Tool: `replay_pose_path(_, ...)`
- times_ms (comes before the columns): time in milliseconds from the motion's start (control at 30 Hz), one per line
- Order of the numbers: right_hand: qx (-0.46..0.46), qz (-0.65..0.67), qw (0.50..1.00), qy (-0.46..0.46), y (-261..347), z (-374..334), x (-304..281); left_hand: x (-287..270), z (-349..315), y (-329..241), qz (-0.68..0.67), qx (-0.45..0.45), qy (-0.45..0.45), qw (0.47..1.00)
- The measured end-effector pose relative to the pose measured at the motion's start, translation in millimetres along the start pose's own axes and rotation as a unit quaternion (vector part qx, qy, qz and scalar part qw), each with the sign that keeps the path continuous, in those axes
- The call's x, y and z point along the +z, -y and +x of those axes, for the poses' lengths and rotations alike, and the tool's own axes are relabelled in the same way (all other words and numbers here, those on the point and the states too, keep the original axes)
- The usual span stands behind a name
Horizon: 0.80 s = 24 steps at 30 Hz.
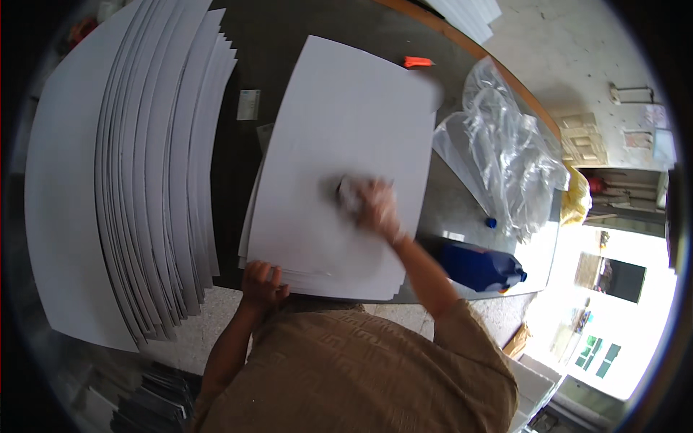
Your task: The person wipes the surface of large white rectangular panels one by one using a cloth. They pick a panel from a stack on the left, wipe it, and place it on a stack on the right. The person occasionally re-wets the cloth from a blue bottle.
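Head view: the top sheet (354, 108) lies on a small pile on the table (267, 58), before the person. The right hand (377, 206), blurred, is closed over what looks like a pale wad (349, 193) near the sheet's middle. The left hand (264, 283) is half-curled at the pile's near left corner; whether it grips the edge, I cannot tell. Wiping seems under way on this 1 sheet, not finished. The fanned stack (159, 166) at left may be done or waiting; nothing shows which.
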State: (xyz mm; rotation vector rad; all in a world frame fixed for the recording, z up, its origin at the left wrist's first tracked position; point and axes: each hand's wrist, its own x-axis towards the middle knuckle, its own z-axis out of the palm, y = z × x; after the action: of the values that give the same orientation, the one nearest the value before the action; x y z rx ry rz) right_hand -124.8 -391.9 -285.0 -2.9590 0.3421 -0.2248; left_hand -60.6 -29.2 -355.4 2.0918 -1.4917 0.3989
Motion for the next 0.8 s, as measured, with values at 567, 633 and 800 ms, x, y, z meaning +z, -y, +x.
replay_pose_path(567, -0.035, -0.251, 0.967, 0.024, -163, 160, -1, 0, -11, -1, 0.031, 0.001, 0.027, 0.999)
replay_pose_path(633, 0.103, -0.240, 0.965, -0.013, -234, 214, 6, 4, -17, 3, 0.037, 0.011, 0.025, 0.999)
replay_pose_path(800, 0.203, -0.039, 0.974, -0.092, -236, 252, -9, 4, -32, -3, 0.061, -0.016, 0.015, 0.998)
